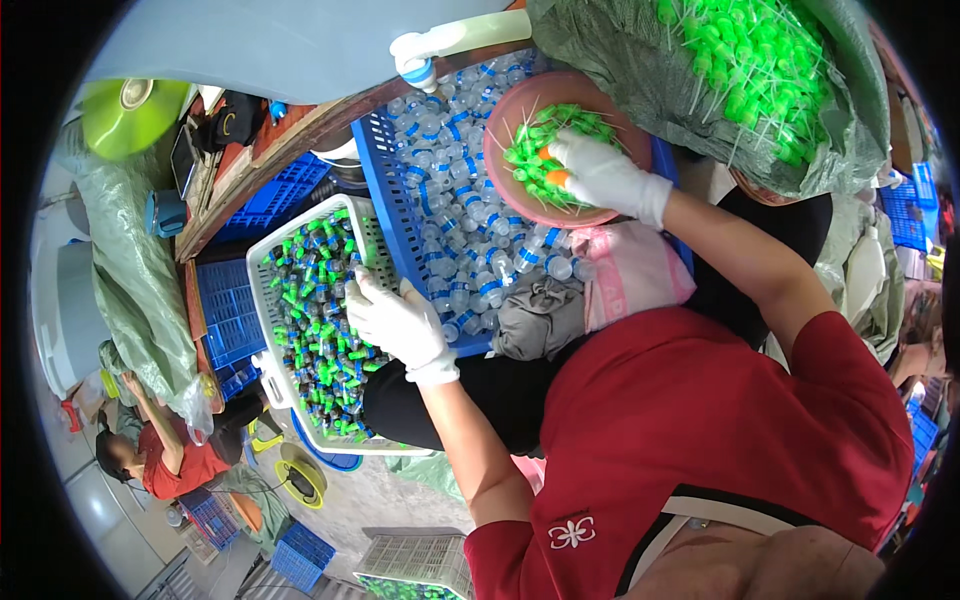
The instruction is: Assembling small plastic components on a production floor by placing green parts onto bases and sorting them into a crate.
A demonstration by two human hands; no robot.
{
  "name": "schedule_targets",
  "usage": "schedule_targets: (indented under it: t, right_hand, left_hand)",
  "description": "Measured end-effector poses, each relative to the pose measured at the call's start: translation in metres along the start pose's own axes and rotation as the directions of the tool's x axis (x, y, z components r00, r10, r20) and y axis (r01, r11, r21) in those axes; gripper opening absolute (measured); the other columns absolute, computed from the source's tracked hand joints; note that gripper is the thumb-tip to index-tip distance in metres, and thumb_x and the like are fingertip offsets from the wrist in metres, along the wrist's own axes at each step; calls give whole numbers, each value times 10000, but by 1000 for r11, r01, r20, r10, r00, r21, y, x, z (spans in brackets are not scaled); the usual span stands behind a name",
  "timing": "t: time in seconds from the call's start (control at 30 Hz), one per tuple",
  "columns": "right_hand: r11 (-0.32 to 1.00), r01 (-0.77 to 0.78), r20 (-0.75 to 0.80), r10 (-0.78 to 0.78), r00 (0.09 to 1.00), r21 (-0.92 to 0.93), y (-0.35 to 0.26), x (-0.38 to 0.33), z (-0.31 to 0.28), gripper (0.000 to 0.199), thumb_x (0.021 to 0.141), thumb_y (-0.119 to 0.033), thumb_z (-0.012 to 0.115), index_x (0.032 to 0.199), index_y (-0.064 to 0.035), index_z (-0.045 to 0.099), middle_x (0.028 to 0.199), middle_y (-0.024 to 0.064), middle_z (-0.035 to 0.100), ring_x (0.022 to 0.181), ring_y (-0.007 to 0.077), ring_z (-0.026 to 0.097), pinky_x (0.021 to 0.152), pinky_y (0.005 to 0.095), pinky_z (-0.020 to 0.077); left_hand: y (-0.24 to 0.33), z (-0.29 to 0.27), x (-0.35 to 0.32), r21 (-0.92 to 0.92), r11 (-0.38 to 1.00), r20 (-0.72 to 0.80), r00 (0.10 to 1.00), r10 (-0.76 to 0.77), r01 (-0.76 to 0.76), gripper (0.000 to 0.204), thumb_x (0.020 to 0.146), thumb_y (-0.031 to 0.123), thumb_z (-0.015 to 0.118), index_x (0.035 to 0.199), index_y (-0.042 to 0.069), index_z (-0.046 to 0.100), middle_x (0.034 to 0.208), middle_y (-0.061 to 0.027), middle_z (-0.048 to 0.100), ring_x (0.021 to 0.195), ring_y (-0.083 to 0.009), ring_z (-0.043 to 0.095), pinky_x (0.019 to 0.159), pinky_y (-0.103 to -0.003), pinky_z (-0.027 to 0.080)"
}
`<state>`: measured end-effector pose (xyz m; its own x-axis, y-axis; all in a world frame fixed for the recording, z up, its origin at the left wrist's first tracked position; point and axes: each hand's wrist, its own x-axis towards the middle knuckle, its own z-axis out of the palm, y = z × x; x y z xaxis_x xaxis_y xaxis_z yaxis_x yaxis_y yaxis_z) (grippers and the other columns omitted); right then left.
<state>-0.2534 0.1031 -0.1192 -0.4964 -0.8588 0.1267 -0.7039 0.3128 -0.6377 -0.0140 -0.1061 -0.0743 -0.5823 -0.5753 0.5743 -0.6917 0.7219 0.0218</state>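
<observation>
My left hand (397,325), in a white glove, hovers at the right side of a white basket (257,290) filled with small dark bottles with green tops (315,320). Its thumb and forefinger stand apart, and I make out nothing held between them. In a pink bowl (497,180), my white-gloved right hand (608,182) reaches into bright green nozzle-like pieces with thin white tubes (540,128). Orange covers sit on two of its fingertips, which are spread apart among the pieces. The bowl rests over a blue crate (385,190) of small clear bottles with blue bands (445,200).
A grey-green sack (610,50) at the upper right holds more green pieces. A white pipe (465,38) ends above the crate. Grey cloth (540,318) and a pink towel (630,275) lie at its near edge. Another person (180,450) works at far left.
</observation>
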Motion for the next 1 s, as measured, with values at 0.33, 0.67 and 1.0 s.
schedule_targets:
  t: [0.33,0.67,1.0]
  right_hand:
    - [966,-150,-67,139,988,-210,-4,19,12,310,810,-116,625,1106,-32,587,1104,217,599,1033,397,588,909,468,462]
    - [969,90,-296,-18,955,229,-63,-5,-79,249,868,33,572,1114,-8,580,984,160,590,919,324,604,823,351,493]
    - [970,199,-561,-244,791,-142,-111,48,-118,349,858,-43,656,1199,-104,614,979,119,656,837,335,648,701,375,524]
  left_hand:
    - [28,121,0,-181,894,586,686,432,-409,257,852,132,574,1087,156,678,1277,-68,576,1129,-295,544,940,-432,437]
    - [90,67,68,-964,-28,257,956,142,264,247,948,13,579,1195,26,570,1089,-39,575,958,-138,553,843,-280,463]
    - [119,48,99,-875,-240,398,907,137,420,404,931,-14,567,1328,-3,497,1204,-83,580,1089,-160,554,971,-304,443]
